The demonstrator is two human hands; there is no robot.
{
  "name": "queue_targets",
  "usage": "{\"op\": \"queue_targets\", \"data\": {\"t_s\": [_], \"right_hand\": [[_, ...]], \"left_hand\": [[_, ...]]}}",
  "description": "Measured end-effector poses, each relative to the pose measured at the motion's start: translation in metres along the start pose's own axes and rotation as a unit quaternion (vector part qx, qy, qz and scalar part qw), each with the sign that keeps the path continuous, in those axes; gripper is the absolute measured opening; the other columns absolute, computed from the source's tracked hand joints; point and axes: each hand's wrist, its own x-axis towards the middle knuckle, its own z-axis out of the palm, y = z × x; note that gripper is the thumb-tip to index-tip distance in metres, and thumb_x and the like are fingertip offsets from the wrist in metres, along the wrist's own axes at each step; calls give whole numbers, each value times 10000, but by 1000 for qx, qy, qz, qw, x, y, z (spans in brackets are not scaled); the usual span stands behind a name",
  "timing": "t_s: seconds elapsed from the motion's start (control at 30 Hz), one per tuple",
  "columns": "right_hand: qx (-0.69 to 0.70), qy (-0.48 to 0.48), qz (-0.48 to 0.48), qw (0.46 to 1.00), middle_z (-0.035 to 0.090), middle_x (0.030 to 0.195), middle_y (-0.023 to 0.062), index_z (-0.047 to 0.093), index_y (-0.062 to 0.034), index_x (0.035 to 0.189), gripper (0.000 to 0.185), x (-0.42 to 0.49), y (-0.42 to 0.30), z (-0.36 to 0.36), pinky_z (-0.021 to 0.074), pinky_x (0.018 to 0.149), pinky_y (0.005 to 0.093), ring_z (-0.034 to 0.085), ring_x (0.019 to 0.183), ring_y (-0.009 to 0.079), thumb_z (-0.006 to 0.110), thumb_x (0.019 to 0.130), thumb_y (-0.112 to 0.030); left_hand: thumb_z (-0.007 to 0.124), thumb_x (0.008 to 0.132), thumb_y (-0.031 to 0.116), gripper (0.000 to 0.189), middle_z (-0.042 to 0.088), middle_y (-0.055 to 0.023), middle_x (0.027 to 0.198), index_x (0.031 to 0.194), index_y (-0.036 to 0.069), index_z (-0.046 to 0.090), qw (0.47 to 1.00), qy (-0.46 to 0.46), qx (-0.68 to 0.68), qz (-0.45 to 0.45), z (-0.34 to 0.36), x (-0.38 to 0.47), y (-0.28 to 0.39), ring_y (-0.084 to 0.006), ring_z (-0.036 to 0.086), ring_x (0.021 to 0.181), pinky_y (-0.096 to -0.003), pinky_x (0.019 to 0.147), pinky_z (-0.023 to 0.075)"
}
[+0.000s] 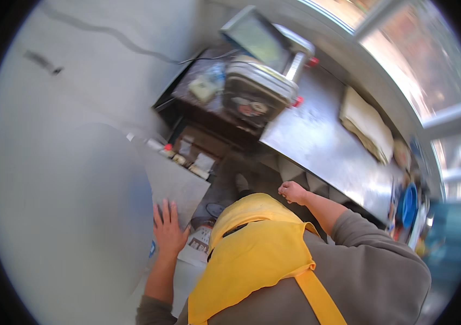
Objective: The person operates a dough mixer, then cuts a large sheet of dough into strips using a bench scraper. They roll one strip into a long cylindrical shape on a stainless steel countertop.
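My left hand [169, 231] lies with its fingers spread on a flat pale grey surface [175, 183], near its edge. It holds nothing. To the right, my right hand [292, 192] hangs with curled fingers beside the long edge of a metal worktable [320, 134]; whether anything small is inside the fingers cannot be told. I wear a yellow apron [254, 252] over a grey-brown top. Beside my left hand lies a white printed sack or sheet [198, 245], partly hidden by the apron.
A metal-cased machine with a tilted panel [261, 87] stands on a dark cabinet [187, 87]. Folded cream cloth [366, 124] lies on the metal worktable. A blue basin [408, 205] is at the far right. Small containers [179, 159] line the grey surface's edge. A cable [124, 40] crosses the wall.
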Motion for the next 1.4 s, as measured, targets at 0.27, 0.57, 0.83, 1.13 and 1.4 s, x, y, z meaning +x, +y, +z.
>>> {"op": "queue_targets", "data": {"t_s": [0.27, 0.57, 0.83, 1.13, 1.4], "right_hand": [[200, 72, 46, 976, 632, 817, 37, 708, -38, 963, 202, -63, 99, 6, 567, 636, 341, 604, 691, 150, 758, 1042, -218], [431, 128, 6, 893, 640, 778, 54, 698, -27, 955, 72, -100, 226, 2, 589, 630, 333, 614, 655, 166, 663, 998, -74], [633, 217, 54, 741, 681, 843, 105, 696, 3, 1061, 77, -165, 427, 8, 639, 676, 367, 690, 713, 214, 654, 1042, -59], [435, 561, 92, 698, 702, 714, 106, 754, -8, 877, 151, -317, 693, -2, 547, 580, 422, 715, 682, 217, 729, 924, -150], [667, 605, 271, 340, 670, 787, 92, 732, -25, 924, 209, -371, 774, -4, 538, 557, 407, 666, 660, 224, 681, 1021, -203]], "left_hand": [[931, 804, 456, 1190, 244, -196, 1826, 1749, 95, 303, 997, 12, 80, 5, 68, 2, -4, -502, 186, 1669, -749, 1290, 161], [845, 887, 549, 1039, 410, -179, 1761, 1717, 118, 392, 975, -4, 222, -13, 34, -3, 59, -458, 383, 1603, -682, 1259, 351], [856, 878, 541, 1028, 471, -173, 1719, 1710, 134, 409, 960, -56, 233, 141, 71, 23, 195, -449, 443, 1556, -683, 1227, 385], [899, 841, 470, 1049, 517, -188, 1676, 1708, 146, 404, 950, -216, 183, 132, 125, 90, 333, -445, 472, 1515, -705, 1187, 390], [777, 900, 254, 767, 635, -265, 1527, 1589, 11, 543, 933, -135, 145, 302, 95, 123, 427, -514, 585, 1356, -575, 1140, 491]]}}
